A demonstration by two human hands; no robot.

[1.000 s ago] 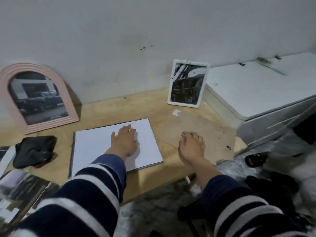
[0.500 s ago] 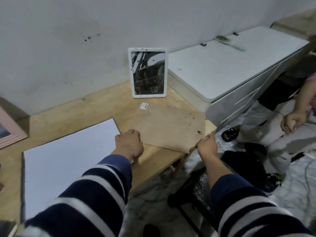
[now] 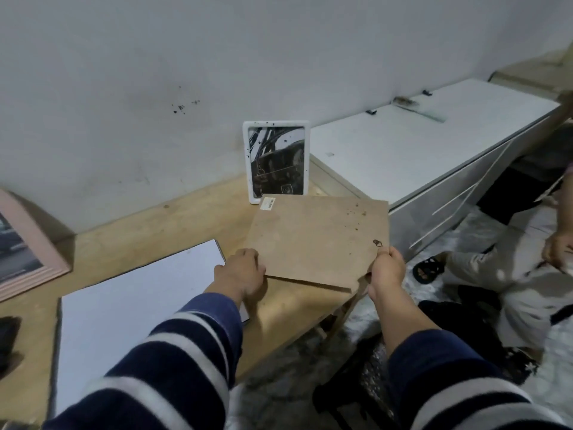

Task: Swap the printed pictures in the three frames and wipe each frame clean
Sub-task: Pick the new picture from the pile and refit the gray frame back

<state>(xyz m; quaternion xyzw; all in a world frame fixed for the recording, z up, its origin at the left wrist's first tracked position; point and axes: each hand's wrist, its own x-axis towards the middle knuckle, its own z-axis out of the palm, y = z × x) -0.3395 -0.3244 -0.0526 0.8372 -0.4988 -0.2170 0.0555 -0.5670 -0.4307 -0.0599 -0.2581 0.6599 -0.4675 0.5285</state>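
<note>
A brown backing board with a small metal hanger is lifted and tilted above the wooden table. My left hand grips its near left corner and my right hand grips its near right corner. To the left, a large frame lies flat, showing a white sheet. A small white frame with a dark picture leans on the wall behind the board. An arched pink frame leans on the wall at far left, partly cut off.
A white cabinet stands to the right of the table. Another person sits on the floor at right, with a hand near a knee. A dark cloth lies at the left edge. A black sandal lies on the floor.
Both hands left the white sheet and table, took the brown board by its near corners and raised it off the table. The view swung right.
</note>
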